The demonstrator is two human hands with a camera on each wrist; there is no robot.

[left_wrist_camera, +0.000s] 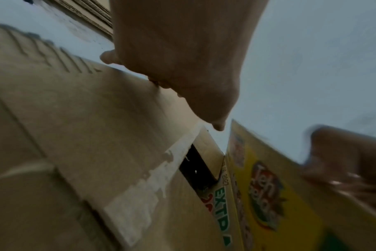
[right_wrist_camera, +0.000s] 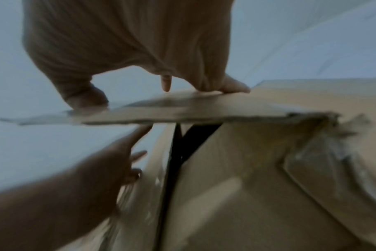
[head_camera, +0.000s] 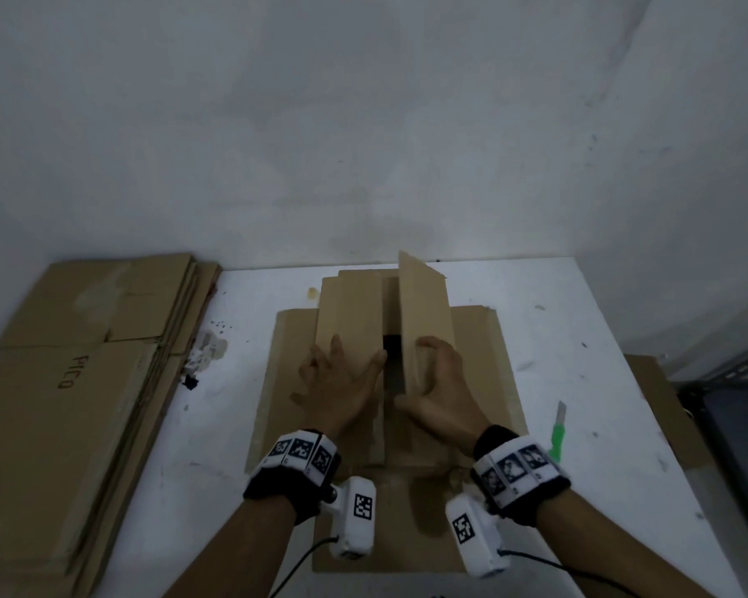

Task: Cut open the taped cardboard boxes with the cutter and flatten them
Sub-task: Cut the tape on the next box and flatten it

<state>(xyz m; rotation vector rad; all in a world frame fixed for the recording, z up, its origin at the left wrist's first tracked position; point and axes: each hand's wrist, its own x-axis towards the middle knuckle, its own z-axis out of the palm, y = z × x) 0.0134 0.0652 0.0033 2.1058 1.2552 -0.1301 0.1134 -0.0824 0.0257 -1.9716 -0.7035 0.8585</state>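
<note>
At frame centre, a cardboard box [head_camera: 355,321] is pressed by the flat, spread left hand [head_camera: 337,381]; its raised flap [head_camera: 424,312] is gripped by the right hand [head_camera: 439,390].

I read "PICO" on the flattened cardboard stack [head_camera: 74,373], and "EXTRA" and "Teh" on the box's yellow flap [left_wrist_camera: 268,195].

Matt brown cardboard box [head_camera: 355,321], glossy yellow-printed flap [left_wrist_camera: 275,191], green plastic cutter [head_camera: 557,442], stained white table [head_camera: 579,338].
</note>
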